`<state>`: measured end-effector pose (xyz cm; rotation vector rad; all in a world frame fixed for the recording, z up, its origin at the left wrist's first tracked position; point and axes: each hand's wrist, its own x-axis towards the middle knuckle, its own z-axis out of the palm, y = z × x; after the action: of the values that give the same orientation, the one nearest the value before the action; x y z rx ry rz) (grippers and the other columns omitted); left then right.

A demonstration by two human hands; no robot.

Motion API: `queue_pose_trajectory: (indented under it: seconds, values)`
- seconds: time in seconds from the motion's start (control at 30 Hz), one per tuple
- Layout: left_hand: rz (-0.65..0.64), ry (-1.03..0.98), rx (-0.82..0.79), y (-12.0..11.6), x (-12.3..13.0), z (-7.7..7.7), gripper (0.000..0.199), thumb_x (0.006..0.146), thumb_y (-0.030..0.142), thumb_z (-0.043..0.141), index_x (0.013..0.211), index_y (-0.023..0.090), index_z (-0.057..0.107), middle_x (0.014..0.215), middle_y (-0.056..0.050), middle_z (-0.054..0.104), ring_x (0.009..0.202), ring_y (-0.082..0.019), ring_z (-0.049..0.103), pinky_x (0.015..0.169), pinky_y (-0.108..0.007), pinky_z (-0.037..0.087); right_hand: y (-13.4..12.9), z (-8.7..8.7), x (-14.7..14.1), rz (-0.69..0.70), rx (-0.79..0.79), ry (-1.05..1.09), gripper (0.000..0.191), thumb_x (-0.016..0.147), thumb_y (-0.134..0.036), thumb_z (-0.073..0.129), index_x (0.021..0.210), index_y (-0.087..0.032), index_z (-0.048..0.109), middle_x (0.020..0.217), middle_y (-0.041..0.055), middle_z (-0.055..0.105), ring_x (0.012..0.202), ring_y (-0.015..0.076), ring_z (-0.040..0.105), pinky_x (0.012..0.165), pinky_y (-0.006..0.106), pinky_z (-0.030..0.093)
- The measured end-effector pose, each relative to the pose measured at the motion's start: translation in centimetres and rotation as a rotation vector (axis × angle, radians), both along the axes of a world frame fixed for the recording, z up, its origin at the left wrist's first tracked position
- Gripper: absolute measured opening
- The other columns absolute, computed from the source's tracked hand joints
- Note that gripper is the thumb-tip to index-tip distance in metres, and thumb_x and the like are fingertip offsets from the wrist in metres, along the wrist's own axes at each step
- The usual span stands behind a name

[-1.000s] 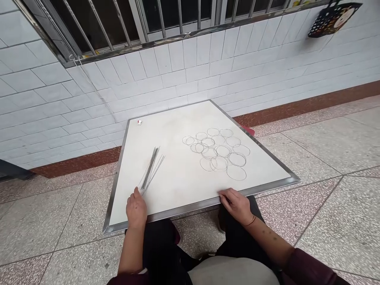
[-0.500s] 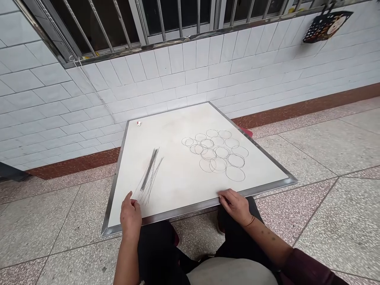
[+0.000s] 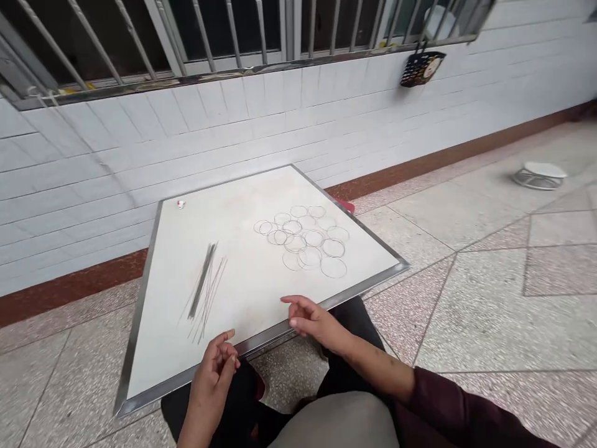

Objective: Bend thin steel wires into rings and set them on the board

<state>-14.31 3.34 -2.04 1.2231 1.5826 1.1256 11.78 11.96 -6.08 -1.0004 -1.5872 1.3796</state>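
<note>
Slid left hand (image 3: 213,372) right, closer to right hand (image 3: 318,321). Got thin straight grey wires (image 3: 202,283) nearest left hand, just far-left, slanting far-right. Can't tell either grip.

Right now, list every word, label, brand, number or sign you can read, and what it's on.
No readable text anywhere.
Hanging basket: pale patch, too blurred to tell if it bears words.
Small red-and-white thing on the table: too small to read.

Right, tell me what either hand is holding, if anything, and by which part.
Nothing shows in the left hand or the right hand; the wires and rings lie on the table, apart from both.
</note>
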Motion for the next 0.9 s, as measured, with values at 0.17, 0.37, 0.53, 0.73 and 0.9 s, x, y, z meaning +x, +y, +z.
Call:
queue_pose_trajectory:
  seconds: [0.17, 0.37, 0.53, 0.73, 0.9]
  values:
    - [-0.050, 0.073, -0.080, -0.2, -1.1, -0.5, 0.041, 0.077, 0.047, 0.068, 0.111, 0.023, 0.066, 0.078, 0.001, 0.064, 0.070, -0.020, 0.065, 0.073, -0.035, 0.053, -0.5, 1.6, -1.0, 0.093, -0.200, 0.231, 0.041, 0.083, -0.054, 0.067, 0.096, -0.015, 0.068, 0.075, 0.0021, 0.065, 0.056, 0.0097, 0.059, 0.049, 0.021, 0.046]
    - [0.305, -0.226, -0.021, -0.2, 0.5, -1.5, 0.048, 0.071, 0.049, 0.077, 0.111, 0.023, 0.070, 0.085, -0.001, 0.072, 0.077, -0.020, 0.067, 0.079, -0.034, 0.054, -1.3, 2.2, -1.6, -0.042, -0.293, 0.452, 0.036, 0.085, -0.051, 0.066, 0.093, -0.016, 0.066, 0.086, 0.0040, 0.071, 0.059, 0.0080, 0.061, 0.050, 0.018, 0.044]
    - [0.278, -0.711, 0.016, 0.0, 7.4, -0.9, 0.034, 0.076, 0.038, 0.077, 0.105, 0.020, 0.075, 0.104, -0.009, 0.076, 0.096, -0.022, 0.069, 0.093, -0.038, 0.050, -2.6, 3.0, -3.0, -0.050, -0.339, 0.532, 0.033, 0.082, -0.048, 0.071, 0.092, -0.016, 0.068, 0.084, 0.0035, 0.072, 0.061, 0.0086, 0.062, 0.052, 0.019, 0.044]
    - [0.297, -0.851, 0.095, -0.2, 10.7, 0.3, 0.027, 0.083, 0.042, 0.070, 0.101, 0.023, 0.074, 0.102, -0.006, 0.075, 0.102, -0.020, 0.067, 0.104, -0.042, 0.044, -3.9, 3.5, -3.4, 0.044, -0.368, 0.552, 0.031, 0.083, -0.046, 0.071, 0.090, -0.015, 0.071, 0.077, 0.0022, 0.071, 0.061, 0.0092, 0.062, 0.052, 0.019, 0.043]
    - [0.333, -0.930, 0.130, -0.5, 10.6, 1.2, 0.021, 0.085, 0.040, 0.069, 0.098, 0.024, 0.073, 0.103, -0.005, 0.073, 0.107, -0.018, 0.065, 0.106, -0.038, 0.044, -4.1, 4.0, -3.2, 0.087, -0.367, 0.574, 0.033, 0.084, -0.048, 0.070, 0.093, -0.016, 0.069, 0.081, 0.0023, 0.071, 0.064, 0.0094, 0.062, 0.055, 0.020, 0.046]
